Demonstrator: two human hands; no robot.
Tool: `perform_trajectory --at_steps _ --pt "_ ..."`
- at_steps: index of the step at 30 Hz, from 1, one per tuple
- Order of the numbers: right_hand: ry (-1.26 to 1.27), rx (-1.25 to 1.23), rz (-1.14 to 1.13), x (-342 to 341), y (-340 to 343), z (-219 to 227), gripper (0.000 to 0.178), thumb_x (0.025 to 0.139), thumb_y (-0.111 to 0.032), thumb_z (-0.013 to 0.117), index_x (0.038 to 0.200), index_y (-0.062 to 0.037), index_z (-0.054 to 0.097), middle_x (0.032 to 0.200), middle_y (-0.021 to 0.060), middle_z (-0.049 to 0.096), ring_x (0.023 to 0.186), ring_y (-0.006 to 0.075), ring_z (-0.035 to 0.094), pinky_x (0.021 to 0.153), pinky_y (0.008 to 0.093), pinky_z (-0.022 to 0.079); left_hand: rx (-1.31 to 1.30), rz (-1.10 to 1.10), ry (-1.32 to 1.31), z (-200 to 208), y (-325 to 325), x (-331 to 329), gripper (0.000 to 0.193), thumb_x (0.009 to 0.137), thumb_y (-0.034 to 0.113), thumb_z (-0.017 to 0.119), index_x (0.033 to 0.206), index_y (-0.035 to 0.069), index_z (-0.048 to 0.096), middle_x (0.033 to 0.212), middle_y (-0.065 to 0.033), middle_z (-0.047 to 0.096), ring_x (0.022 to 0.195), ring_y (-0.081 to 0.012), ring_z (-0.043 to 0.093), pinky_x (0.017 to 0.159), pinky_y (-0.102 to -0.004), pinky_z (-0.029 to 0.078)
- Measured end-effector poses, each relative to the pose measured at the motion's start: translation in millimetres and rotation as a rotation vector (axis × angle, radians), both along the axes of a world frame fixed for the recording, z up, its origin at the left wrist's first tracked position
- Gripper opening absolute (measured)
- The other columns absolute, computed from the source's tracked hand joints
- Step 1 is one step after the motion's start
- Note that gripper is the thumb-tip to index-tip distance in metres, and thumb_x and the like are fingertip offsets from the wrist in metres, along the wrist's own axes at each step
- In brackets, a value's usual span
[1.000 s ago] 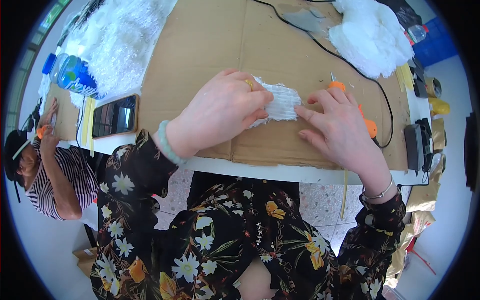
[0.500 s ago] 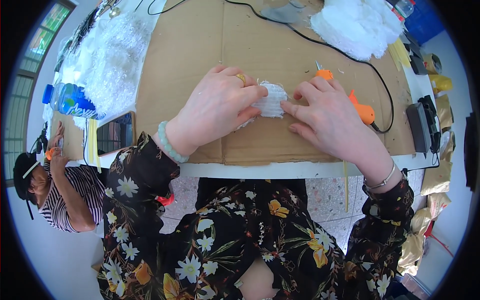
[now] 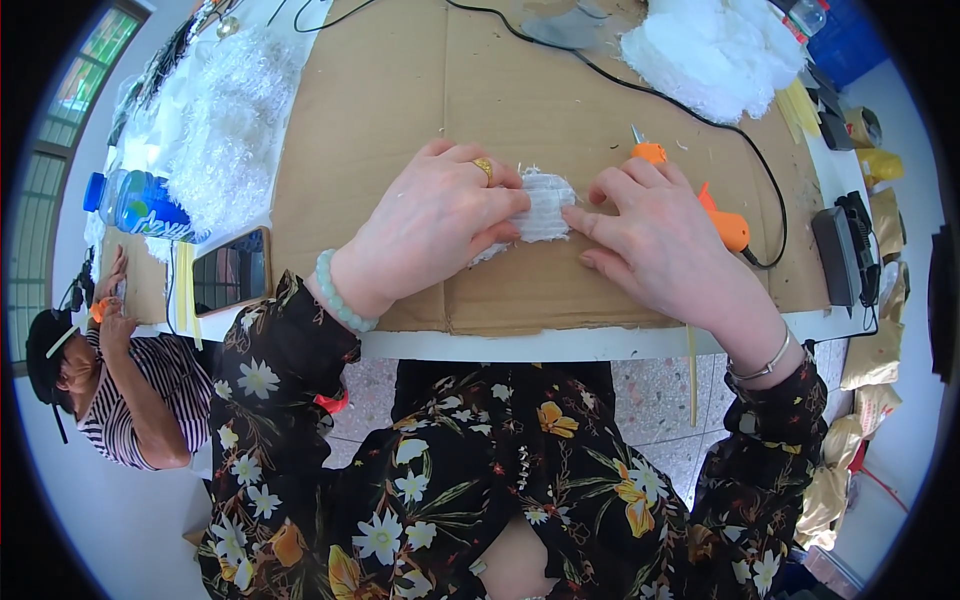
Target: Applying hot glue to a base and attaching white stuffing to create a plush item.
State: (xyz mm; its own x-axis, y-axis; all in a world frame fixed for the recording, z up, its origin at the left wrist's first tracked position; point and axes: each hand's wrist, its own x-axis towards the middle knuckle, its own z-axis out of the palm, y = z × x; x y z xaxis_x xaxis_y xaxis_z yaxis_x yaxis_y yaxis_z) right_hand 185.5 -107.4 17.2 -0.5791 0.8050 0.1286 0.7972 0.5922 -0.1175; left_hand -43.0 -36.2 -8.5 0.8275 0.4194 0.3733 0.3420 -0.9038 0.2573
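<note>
A small white piece of woven cloth (image 3: pixel 547 207) with frayed edges lies on the cardboard between my hands. My left hand (image 3: pixel 430 222) is closed over its left part, fingers bent and thumb tucked near the index finger; they hide that side of the cloth. The index fingertip of my right hand (image 3: pixel 645 225) rests on the cloth's right edge. Its thumb stays apart from the index finger, and its fingers are loosely bent. Just beyond that hand lies an orange glue gun (image 3: pixel 728 228), its middle partly covered by the hand, with the metal nozzle pointing away.
Brown cardboard (image 3: pixel 370 110) covers the white table. A black cable (image 3: pixel 690 105) curves around the glue gun. White fluffy fibre (image 3: pixel 715 50) sits far right, shiny white trim (image 3: pixel 235 110) far left. A bottle (image 3: pixel 150 203) and phone (image 3: pixel 232 270) lie left. A person (image 3: pixel 145 390) works beyond.
My left fingers have shifted slightly left, uncovering a little more of the cloth. My right hand stays almost still at the cloth's right edge.
</note>
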Motion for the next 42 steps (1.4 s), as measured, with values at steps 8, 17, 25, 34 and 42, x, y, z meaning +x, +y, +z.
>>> perform_trajectory --at_steps 8,17,25,34,42 --pt "0.005 0.091 0.000 -8.9 2.5 8.5 0.034 0.068 -0.014 0.072 0.100 -0.0081 0.064 0.093 0.0071 0.055 0.092 0.0233 0.051 0.082 0.0378 0.040 0.012 0.032 0.011 2.2 -3.9 -0.5 0.014 0.071 0.016 0.070 0.083 0.010 0.066 0.097 -0.0046 0.062 0.093 -0.0245 0.056 0.081 -0.0393 0.043" --pt "-0.009 -0.001 0.043 -20.2 6.4 3.1 0.032 0.070 -0.014 0.070 0.101 -0.0081 0.064 0.092 0.0068 0.054 0.090 0.0237 0.050 0.080 0.0375 0.040 -0.008 0.228 -0.283 7.5 1.4 -39.6 0.007 0.075 0.009 0.066 0.081 0.006 0.066 0.086 -0.0085 0.063 0.080 -0.0283 0.060 0.076 -0.0404 0.046" --pt "-0.003 -0.024 0.057 -23.2 8.2 6.3 0.033 0.069 -0.013 0.070 0.101 -0.0067 0.064 0.093 0.0077 0.053 0.090 0.0251 0.050 0.081 0.0380 0.040 -0.027 0.261 -0.147 5.0 -60.1 -64.2 0.030 0.073 0.018 0.071 0.096 0.003 0.062 0.098 -0.0112 0.063 0.097 -0.0312 0.059 0.090 -0.0436 0.044" --pt "-0.025 -0.034 0.020 -27.9 4.6 9.2 0.033 0.070 -0.012 0.070 0.102 -0.0067 0.064 0.094 0.0083 0.053 0.091 0.0257 0.050 0.082 0.0387 0.040 -0.050 0.201 0.041 -3.4 -71.2 -53.8 0.049 0.071 0.031 0.072 0.110 0.004 0.057 0.117 -0.0122 0.057 0.113 -0.0287 0.053 0.100 -0.0468 0.036" --pt "-0.009 0.005 0.045 -37.8 6.2 22.3 0.041 0.072 -0.013 0.068 0.112 -0.0101 0.060 0.098 0.0084 0.054 0.092 0.0256 0.050 0.082 0.0396 0.039 -0.046 0.190 0.033 -6.4 -70.1 -53.0 0.049 0.071 0.033 0.071 0.109 0.005 0.057 0.116 -0.0119 0.057 0.111 -0.0277 0.054 0.101 -0.0483 0.034"
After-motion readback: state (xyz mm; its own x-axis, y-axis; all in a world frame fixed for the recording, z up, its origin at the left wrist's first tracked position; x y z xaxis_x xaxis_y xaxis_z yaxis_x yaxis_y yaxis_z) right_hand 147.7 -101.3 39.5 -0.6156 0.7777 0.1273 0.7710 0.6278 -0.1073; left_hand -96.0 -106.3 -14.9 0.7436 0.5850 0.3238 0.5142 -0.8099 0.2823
